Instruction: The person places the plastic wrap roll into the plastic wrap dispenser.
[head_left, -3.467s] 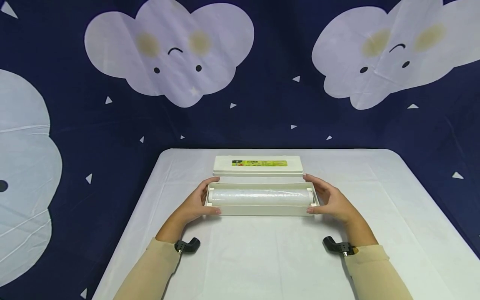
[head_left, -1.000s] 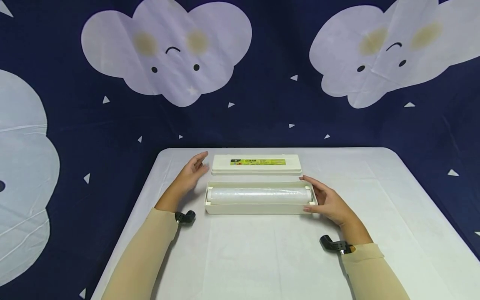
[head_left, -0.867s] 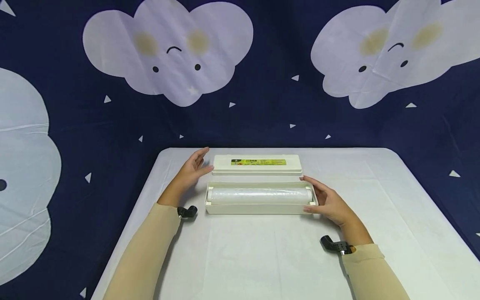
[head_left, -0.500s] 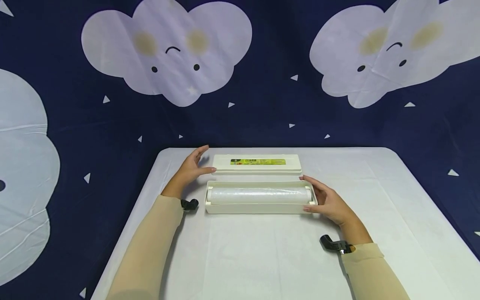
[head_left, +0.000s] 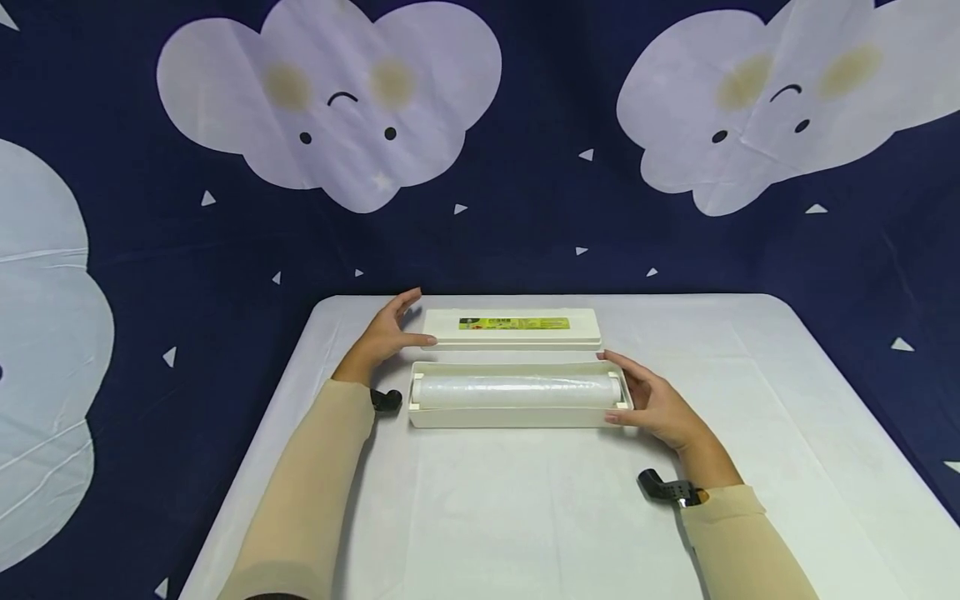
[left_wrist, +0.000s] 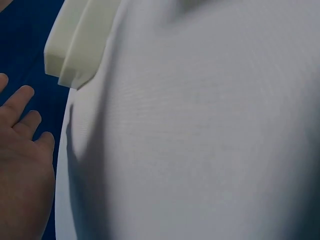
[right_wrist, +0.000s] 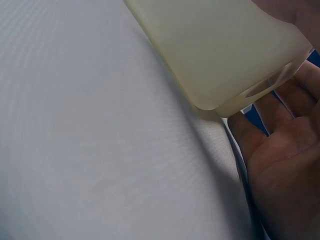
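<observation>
An open, off-white cling film box (head_left: pixel 517 418) lies lengthwise on the table, a roll of cling film (head_left: pixel 517 390) inside it. My right hand (head_left: pixel 663 408) grips the box's right end, thumb on the front wall and fingers round the back corner. The right wrist view shows the box end (right_wrist: pixel 225 50) above the palm (right_wrist: pixel 290 165). Behind the box rests its lid (head_left: pixel 465 342) with a green-yellow label. My left hand (head_left: pixel 382 337) spreads round the lid's left end, thumb at the front corner. In the left wrist view, its loose fingers (left_wrist: pixel 19 102) lie apart from the lid (left_wrist: pixel 75 45).
A white cloth covers the table (head_left: pixel 525 517), whose far edge lies just behind the lid. Past it hangs a dark blue curtain (head_left: pixel 555 208) printed with clouds. Black wrist camera mounts (head_left: pixel 660 486) sit on both wrists.
My left hand has let go of the box's left end and moved back to the lid's left end, its thumb edging right along the corner. My right hand keeps its grip on the box.
</observation>
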